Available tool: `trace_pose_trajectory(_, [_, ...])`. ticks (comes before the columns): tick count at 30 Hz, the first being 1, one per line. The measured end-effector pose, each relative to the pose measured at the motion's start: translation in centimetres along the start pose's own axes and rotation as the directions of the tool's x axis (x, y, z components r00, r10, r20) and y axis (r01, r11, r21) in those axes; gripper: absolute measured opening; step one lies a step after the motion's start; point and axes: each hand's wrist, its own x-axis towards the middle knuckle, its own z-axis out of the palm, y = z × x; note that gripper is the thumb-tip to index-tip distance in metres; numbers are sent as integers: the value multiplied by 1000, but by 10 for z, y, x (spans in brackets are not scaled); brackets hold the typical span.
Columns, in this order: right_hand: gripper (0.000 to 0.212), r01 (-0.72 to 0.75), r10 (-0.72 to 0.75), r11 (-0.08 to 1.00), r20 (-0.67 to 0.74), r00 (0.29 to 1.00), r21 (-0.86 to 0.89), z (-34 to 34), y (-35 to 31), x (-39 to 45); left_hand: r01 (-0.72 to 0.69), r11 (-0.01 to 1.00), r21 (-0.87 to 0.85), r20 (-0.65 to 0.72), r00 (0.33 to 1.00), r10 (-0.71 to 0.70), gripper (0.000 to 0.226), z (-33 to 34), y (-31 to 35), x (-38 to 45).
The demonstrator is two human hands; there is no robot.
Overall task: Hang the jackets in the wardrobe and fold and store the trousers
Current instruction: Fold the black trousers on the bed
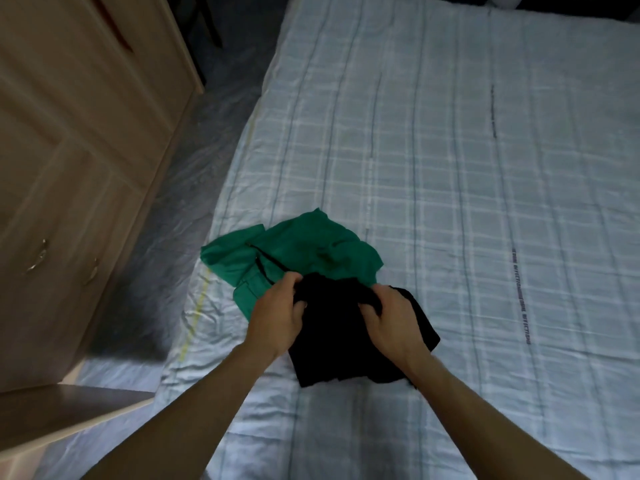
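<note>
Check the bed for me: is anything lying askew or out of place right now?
Yes. The green garment lies crumpled and unfolded near the bed's left edge, one corner reaching toward the side. The black garment is bunched too, gripped by the left hand and right hand. Nothing looks damaged.

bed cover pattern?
Pale blue-white plaid bed cover with thin darker stripes, seen in the head view.

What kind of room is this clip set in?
Most likely a bedroom: a bed with a checked cover, a wooden wardrobe beside it, and green and black clothes lying on the bed.
</note>
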Motion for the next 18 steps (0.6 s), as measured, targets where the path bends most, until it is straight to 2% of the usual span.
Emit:
trace_pose_trajectory(2, [6, 48, -44, 996, -49, 998, 70, -22, -15, 0, -83, 996, 19, -5, 996, 84, 39, -11, 16, 2])
trace_pose_trajectory(6, [19, 73, -59, 974, -70, 996, 214, -59, -48, -16, -151, 987, 60, -61, 986, 155, 26, -41, 49, -1])
trace_pose_trajectory(8, [19, 108, -84, 968, -112, 990, 226, -76, -63, -26, -160, 985, 62, -105, 980, 166, 20, -60, 67, -8])
trace_pose_trajectory(12, [13, 187, -139, 954, -206, 969, 235, -113, -103, -48, -210, 974, 81, -181, 958, 221, 22, -107, 103, -22])
trace_pose_trajectory(18, [13, 298, -218, 940, -384, 898, 164, -165, -170, -75, -376, 925, 53, -309, 875, 373, 25, -175, 159, -36])
